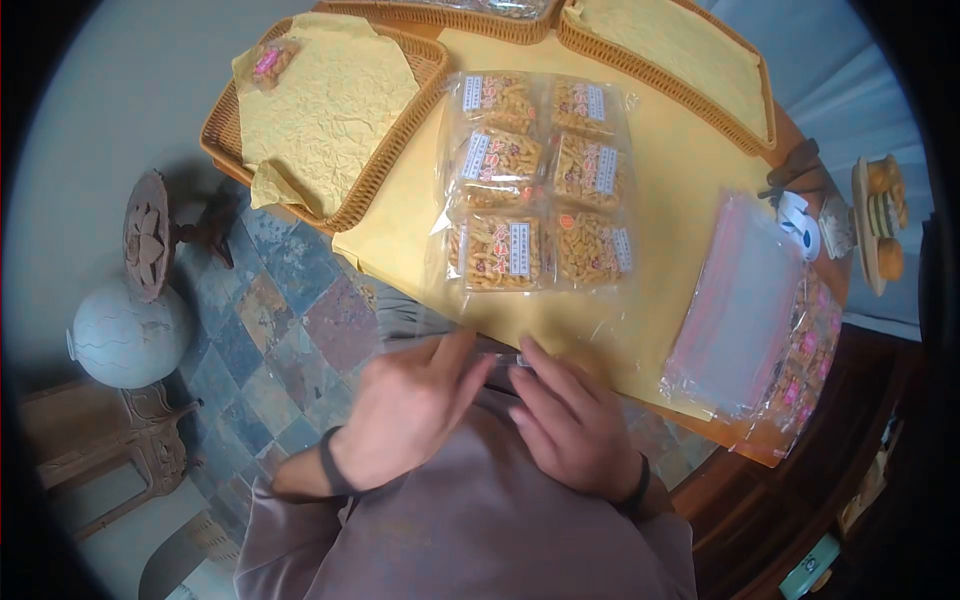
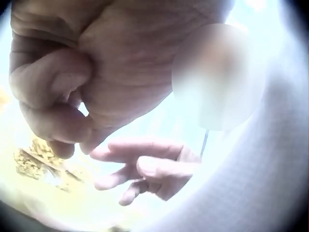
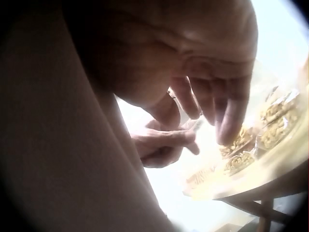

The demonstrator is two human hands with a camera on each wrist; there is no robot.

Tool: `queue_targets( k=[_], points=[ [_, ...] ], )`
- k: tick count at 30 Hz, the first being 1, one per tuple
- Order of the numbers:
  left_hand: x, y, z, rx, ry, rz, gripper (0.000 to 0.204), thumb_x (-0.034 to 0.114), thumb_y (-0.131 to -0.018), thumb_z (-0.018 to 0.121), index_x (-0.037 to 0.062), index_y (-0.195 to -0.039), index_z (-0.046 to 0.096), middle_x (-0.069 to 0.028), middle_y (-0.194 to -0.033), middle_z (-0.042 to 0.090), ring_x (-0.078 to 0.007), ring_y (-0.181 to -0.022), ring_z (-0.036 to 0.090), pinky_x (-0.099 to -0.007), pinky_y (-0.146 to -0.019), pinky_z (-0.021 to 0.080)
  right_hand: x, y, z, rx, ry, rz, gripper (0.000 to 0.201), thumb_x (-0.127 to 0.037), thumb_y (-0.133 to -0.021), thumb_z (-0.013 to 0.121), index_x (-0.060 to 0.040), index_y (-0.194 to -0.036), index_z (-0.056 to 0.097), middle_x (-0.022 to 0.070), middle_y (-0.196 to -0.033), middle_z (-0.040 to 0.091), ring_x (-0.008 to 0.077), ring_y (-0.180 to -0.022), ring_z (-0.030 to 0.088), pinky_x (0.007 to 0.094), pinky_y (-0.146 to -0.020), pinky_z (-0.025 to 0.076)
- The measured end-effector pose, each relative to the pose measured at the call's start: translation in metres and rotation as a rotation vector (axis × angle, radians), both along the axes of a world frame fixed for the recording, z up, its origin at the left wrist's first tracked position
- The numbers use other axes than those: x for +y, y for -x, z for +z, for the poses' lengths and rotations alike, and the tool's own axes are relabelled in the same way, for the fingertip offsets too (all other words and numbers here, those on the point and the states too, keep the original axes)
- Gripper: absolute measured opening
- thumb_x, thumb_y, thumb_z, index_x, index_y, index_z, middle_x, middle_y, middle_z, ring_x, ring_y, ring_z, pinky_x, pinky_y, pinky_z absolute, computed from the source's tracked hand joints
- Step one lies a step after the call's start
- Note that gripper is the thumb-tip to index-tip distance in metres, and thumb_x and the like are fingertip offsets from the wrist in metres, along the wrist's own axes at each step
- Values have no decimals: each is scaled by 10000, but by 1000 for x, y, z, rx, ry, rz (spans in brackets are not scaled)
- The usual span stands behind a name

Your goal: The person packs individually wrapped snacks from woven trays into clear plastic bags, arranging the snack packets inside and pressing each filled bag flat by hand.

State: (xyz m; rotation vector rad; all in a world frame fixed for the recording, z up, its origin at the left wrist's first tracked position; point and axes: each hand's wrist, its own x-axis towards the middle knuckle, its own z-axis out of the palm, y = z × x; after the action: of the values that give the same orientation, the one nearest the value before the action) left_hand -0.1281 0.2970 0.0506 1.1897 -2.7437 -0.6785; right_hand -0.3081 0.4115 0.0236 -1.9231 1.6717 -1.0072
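Before my body at the table's front edge, my left hand (image 1: 415,400) pinches a small, thin, clear plastic piece (image 3: 197,124) between thumb and fingertips. What the piece belongs to cannot be told. Close beside it is my right hand (image 1: 570,425), its fingers extended and spread apart in the left wrist view, fingertips near the clear piece. Beyond both hands, a large clear bag (image 1: 548,215) lies flat, with several packs of twisted golden snacks (image 1: 500,250) in two columns, bearing white labels and red lettering.
A wicker tray (image 1: 390,160) lined with crumpled yellow paper holds one pink-labelled pack (image 1: 268,65). Another lined tray (image 1: 690,60) stands at the back right. Clear bags with pink strips (image 1: 735,310) are stacked at right, beside pink-labelled packs (image 1: 805,350) and a white tape dispenser (image 1: 798,225).
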Motion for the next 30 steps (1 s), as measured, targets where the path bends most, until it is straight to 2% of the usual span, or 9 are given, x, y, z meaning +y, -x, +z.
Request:
queue_targets(
  k=[2,3,5,7,9,10,12,19,30],
  points=[
    [-5,-20,12,351,-331,80,290,222,-953,741,-50,-1044,698,-160,-768,698,-254,-676,700,-331,-574,531,25,20,3,-46,78,2,369,-16,-800,756,61,-1150,666,274,-1273,642,399,-1105,658,416,-893,565],
    [-11,-24,9,353,-338,81,290,222,-953,741,-50,-1044,698,-160,-768,698,-254,-676,700,-331,-574,531,31,28,6,-56,65,-161,335,-20,-803,758,42,-1123,679,246,-1201,667,371,-1100,665,396,-875,564],
    [-30,-25,0,330,-391,608,382,337,-977,714,-32,-874,720,-111,-711,686,-173,-612,668,-290,-545,496,34,46,5,-85,42,-472,343,-33,-840,749,14,-1171,671,190,-1126,685,296,-1077,670,364,-851,554],
    [-48,-17,-18,425,-518,629,432,383,-994,677,-34,-888,715,-82,-697,672,-151,-599,650,-284,-535,485,14,59,-6,-94,36,-625,386,-42,-875,738,6,-1247,650,162,-1123,678,248,-1059,668,352,-845,545],
    [-58,-11,-36,444,-586,554,580,526,-1006,611,-38,-900,699,-57,-682,663,-127,-570,629,-279,-510,469,-11,67,-12,-537,-158,-698,490,-126,-968,695,-6,-1414,530,116,-1155,661,174,-1016,633,341,-859,518],
    [-59,-5,-37,451,-586,540,580,526,-1006,611,-38,-900,699,-57,-682,663,-127,-570,629,-279,-510,469,-18,71,-11,-531,-147,-708,490,-126,-968,695,-6,-1414,530,116,-1155,661,174,-1016,633,341,-859,518],
    [-60,9,-38,389,-782,509,593,544,-982,647,-43,-901,680,-66,-669,656,-121,-573,634,-263,-512,469,-28,76,-8,-702,-480,-508,577,-213,-1027,648,2,-1505,407,99,-1187,638,139,-979,605,314,-838,516],
    [-70,4,-60,569,-1117,493,292,266,-919,811,0,-956,697,-21,-652,670,-73,-504,626,-193,-419,434,-61,77,-2,-642,-736,-535,486,-258,-978,732,38,-1304,527,59,-931,632,121,-759,636,278,-663,556],
    [-65,-44,-56,430,-1402,487,214,174,-891,835,23,-972,707,13,-604,636,-44,-428,574,-171,-354,385,-32,59,-7,-888,-801,-521,476,-259,-950,770,73,-1200,540,126,-1009,666,178,-838,719,298,-736,629]
  ],
)
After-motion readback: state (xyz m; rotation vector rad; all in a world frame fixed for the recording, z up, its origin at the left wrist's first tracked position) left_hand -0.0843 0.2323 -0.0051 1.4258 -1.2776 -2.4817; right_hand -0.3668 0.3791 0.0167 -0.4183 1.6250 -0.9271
